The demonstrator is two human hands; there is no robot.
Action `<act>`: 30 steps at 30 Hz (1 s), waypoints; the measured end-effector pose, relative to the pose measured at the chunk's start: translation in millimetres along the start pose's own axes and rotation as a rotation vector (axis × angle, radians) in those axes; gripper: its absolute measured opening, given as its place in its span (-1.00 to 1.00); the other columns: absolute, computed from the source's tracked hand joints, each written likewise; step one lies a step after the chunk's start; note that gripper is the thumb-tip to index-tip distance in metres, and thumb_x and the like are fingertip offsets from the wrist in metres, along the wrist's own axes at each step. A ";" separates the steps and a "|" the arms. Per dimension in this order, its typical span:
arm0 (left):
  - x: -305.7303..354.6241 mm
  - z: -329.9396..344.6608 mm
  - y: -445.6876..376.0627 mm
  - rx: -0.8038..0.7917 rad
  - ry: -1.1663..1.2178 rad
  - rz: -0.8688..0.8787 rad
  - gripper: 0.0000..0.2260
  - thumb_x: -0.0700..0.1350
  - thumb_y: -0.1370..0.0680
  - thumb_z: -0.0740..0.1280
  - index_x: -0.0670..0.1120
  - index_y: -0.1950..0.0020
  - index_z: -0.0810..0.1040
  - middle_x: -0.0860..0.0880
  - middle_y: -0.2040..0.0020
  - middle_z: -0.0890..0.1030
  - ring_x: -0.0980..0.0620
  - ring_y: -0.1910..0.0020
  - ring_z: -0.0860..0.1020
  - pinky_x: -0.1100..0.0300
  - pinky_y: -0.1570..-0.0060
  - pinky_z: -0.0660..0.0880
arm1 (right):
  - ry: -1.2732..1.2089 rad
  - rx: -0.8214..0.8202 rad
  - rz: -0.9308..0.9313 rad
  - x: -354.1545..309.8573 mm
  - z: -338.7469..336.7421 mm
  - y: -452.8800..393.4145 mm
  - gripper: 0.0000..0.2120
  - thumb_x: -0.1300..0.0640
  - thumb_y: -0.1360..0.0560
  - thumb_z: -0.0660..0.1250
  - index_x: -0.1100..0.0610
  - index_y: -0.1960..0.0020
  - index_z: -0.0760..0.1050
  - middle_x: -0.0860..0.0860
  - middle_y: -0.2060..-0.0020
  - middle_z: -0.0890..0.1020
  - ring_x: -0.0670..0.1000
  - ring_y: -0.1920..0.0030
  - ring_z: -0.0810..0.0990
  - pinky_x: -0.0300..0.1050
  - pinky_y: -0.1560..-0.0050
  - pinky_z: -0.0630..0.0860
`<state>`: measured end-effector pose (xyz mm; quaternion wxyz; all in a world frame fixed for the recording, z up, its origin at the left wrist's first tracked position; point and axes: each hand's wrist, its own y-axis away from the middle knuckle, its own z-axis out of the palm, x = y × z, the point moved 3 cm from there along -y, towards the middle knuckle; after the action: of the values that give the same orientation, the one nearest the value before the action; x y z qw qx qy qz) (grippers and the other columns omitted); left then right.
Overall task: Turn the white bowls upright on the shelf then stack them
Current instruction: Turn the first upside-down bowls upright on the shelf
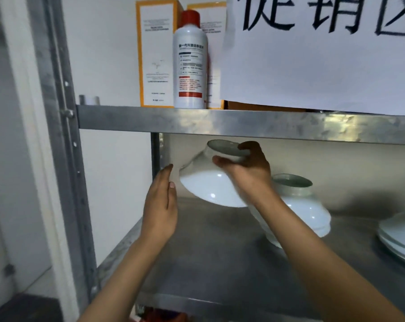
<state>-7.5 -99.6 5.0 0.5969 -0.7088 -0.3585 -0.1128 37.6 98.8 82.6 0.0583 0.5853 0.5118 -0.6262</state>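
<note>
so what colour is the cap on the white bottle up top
Red, on the tall white plastic bottle; clearest in the head view.

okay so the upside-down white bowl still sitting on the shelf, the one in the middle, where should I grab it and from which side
Grip the middle bowl by its foot ring, the raised ring on top, coming from above and in front. It sits rim-down on the shelf, so the ring is the one narrow, exposed part, though the right forearm partly covers the bowl. The right hand already holds the lifted bowl that way.

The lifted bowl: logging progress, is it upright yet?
No. The lifted bowl is still upside down and tilted, foot ring up, gripped there by the right hand; the left hand waits open beside it.
</note>
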 end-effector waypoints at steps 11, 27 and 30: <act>-29.4 -38.9 29.5 -0.024 -0.071 -0.178 -0.57 -0.05 -0.67 0.10 0.02 -0.55 0.19 0.02 -0.55 0.20 0.10 -0.53 0.14 0.12 -0.51 0.08 | -0.889 -0.281 0.579 18.4 62.3 17.9 -0.70 -0.12 -0.42 0.41 0.10 0.04 0.63 0.07 0.22 0.72 0.15 0.08 0.66 0.05 -0.10 0.56; -27.2 -33.4 36.6 -0.277 0.326 -0.820 -0.63 0.07 -0.62 0.25 -0.25 0.08 0.55 -0.13 0.37 0.59 -0.01 0.49 0.50 0.25 0.51 0.36 | -1.240 -0.565 1.094 42.7 90.2 47.8 -0.42 -0.27 -0.36 0.32 0.08 -0.22 0.58 0.25 -0.13 0.63 0.33 -0.21 0.52 0.36 -0.28 0.36; -24.6 -26.1 38.1 -0.252 0.441 -0.870 -0.69 -0.01 -0.60 0.32 -0.29 -0.04 0.56 -0.13 0.38 0.61 0.00 0.49 0.56 0.27 0.50 0.44 | -1.229 -0.549 1.085 40.9 88.9 52.7 -0.39 -0.29 -0.38 0.29 0.12 -0.25 0.56 0.26 -0.13 0.62 0.31 -0.20 0.52 0.30 -0.25 0.40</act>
<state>6.3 -134.1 -31.8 0.4659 -0.5197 -0.4697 -0.5406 0.5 32.6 1.4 0.7551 0.2714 0.1724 -0.5713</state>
